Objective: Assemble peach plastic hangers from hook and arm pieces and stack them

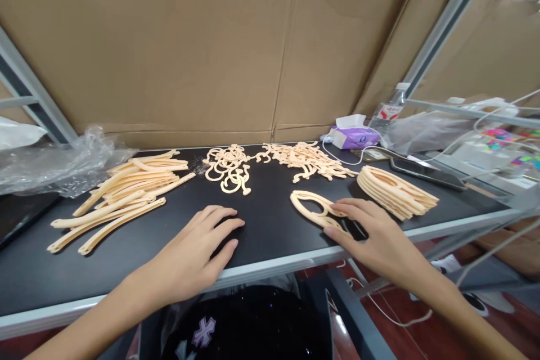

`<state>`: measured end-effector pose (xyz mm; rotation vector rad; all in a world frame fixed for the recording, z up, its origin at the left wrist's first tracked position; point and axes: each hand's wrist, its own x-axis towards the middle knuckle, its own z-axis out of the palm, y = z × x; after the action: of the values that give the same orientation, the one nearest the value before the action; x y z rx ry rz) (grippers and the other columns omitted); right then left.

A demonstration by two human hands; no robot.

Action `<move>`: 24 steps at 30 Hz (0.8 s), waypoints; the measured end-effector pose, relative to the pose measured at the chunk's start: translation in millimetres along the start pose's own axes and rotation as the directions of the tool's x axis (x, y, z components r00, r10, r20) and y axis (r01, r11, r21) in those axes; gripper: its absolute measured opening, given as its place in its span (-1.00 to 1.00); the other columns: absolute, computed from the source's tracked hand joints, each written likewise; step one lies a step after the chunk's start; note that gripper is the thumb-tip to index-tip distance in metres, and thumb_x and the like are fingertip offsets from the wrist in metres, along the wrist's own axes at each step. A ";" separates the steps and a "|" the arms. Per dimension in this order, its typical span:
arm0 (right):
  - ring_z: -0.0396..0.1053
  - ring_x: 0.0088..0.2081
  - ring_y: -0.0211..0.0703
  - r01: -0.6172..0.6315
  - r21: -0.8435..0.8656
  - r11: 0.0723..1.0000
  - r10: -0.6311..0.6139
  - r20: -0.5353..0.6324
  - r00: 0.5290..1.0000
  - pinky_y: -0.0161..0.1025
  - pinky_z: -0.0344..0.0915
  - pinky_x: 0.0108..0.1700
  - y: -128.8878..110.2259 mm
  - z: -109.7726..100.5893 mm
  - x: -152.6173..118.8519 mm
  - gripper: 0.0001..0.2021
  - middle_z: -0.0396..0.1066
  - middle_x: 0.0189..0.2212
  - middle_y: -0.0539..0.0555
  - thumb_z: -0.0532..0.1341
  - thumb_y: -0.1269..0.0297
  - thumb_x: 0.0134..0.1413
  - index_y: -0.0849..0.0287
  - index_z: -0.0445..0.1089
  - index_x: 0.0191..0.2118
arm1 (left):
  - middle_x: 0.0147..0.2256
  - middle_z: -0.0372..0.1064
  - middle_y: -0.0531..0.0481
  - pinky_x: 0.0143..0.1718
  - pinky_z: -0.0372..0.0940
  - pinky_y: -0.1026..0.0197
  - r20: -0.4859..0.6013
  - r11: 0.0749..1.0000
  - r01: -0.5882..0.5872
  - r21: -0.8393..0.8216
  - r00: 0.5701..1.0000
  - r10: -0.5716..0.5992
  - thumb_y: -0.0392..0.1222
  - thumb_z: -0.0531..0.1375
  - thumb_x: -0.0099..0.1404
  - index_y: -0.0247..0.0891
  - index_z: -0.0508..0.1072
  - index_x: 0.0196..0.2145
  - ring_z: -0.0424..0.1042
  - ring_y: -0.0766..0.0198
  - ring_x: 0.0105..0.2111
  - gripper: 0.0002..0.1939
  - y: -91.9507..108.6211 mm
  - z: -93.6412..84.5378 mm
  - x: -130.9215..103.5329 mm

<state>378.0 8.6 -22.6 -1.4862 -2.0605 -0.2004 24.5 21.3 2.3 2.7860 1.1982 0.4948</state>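
My right hand point(367, 225) pinches the near end of a pale cream oval frame piece point(307, 211) between thumb and fingers. That frame lies on the black tabletop, pointing away to the left. Just right of it stands a stack of like frames point(392, 194). My left hand point(198, 244) rests over the table's front edge, fingers apart, holding nothing. Left of it lies a pile of long curved cream strips point(126, 191). Beyond the hands are a heap of small C-shaped hook pieces point(230, 166) and a heap of short curved pieces point(306, 157).
A cardboard wall point(202, 45) closes off the back. At the back right are a purple tissue pack point(356, 138), a water bottle point(388, 109), white cables and a phone-like dark slab point(426, 172). Crumpled clear plastic point(80, 163) lies at the left, beside metal shelf posts.
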 end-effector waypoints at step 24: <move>0.34 0.17 0.06 0.198 -0.110 0.974 -0.199 0.002 0.980 0.08 0.27 0.21 37.5 -3.9 -4.3 -0.67 0.40 0.15 0.18 0.07 0.15 0.34 0.09 0.48 0.05 | 0.13 0.33 -0.17 0.17 0.28 -0.08 -0.032 0.998 -0.035 0.051 0.999 0.037 -0.17 -0.01 0.47 -0.24 0.41 0.13 0.26 0.04 0.15 -0.63 1.7 0.1 -0.1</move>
<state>414.3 17.1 -29.6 -1.3369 -2.2216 -0.4044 25.6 20.0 2.5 2.8572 1.1852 0.5220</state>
